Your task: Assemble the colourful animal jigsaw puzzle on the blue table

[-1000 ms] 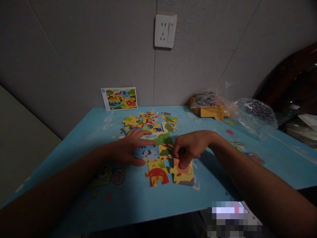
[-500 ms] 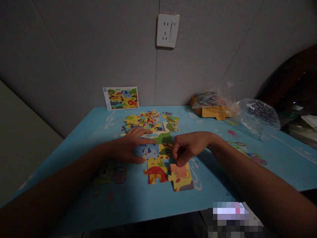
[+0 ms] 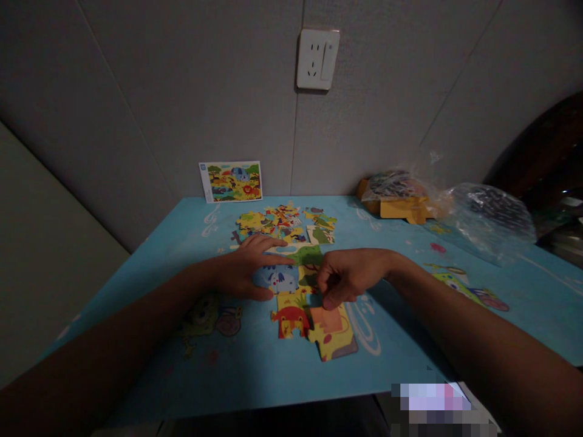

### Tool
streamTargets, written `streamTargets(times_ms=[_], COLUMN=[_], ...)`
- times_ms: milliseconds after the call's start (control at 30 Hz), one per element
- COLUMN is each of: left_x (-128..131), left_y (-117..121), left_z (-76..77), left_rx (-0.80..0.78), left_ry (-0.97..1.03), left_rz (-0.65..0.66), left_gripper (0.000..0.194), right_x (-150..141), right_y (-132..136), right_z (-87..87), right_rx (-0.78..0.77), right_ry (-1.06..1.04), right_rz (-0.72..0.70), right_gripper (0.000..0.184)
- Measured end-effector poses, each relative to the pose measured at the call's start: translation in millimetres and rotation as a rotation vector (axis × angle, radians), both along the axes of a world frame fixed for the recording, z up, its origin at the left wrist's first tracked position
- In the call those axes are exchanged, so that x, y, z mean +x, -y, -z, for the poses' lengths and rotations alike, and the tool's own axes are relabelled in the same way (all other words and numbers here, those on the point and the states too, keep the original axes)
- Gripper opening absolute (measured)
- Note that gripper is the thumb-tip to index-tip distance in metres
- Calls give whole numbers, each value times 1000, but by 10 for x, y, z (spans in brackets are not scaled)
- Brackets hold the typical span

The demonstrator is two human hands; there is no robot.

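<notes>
My left hand [image 3: 248, 267] lies flat with fingers stretched out on joined puzzle pieces, beside a blue elephant piece [image 3: 281, 280]. My right hand [image 3: 350, 276] is curled, its fingertips pressing the top edge of a yellow and orange puzzle piece [image 3: 332, 331] that lies on the blue table [image 3: 255, 364]. A red lion piece [image 3: 290, 320] sits just left of it. A heap of loose pieces [image 3: 285, 221] lies farther back.
A small reference picture [image 3: 231, 181] leans against the wall under a white socket [image 3: 317, 59]. At the back right stand a yellow box in plastic [image 3: 396, 197] and a clear bag [image 3: 492, 218]. The table's front edge is close.
The yellow and orange piece has turned and slid a little toward me under my right fingers. The view shifted slightly; my left hand stays on the pieces.
</notes>
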State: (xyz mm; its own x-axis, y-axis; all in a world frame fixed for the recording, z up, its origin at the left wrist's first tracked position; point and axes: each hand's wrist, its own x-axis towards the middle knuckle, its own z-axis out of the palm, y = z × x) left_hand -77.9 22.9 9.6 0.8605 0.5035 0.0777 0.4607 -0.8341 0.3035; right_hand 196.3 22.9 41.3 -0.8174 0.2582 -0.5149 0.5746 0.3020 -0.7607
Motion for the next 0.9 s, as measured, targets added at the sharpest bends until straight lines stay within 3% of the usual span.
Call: streamTargets(times_ms=[400, 667, 900], left_x=[-19, 0, -19], left_y=[-14, -9, -22], left_z=[13, 1, 35], left_rx=[-1, -11, 9], left_ry=[5, -7, 2], left_rz=[6, 7, 13], left_gripper=[72, 71, 71], right_x=[41, 124, 116], right_y=[-40, -104, -130], right_z=[-25, -57, -32], right_rx=[-35, 62, 99], right_ry=[132, 141, 151], right_rz=[9, 125, 133], right_gripper=[46, 42, 44])
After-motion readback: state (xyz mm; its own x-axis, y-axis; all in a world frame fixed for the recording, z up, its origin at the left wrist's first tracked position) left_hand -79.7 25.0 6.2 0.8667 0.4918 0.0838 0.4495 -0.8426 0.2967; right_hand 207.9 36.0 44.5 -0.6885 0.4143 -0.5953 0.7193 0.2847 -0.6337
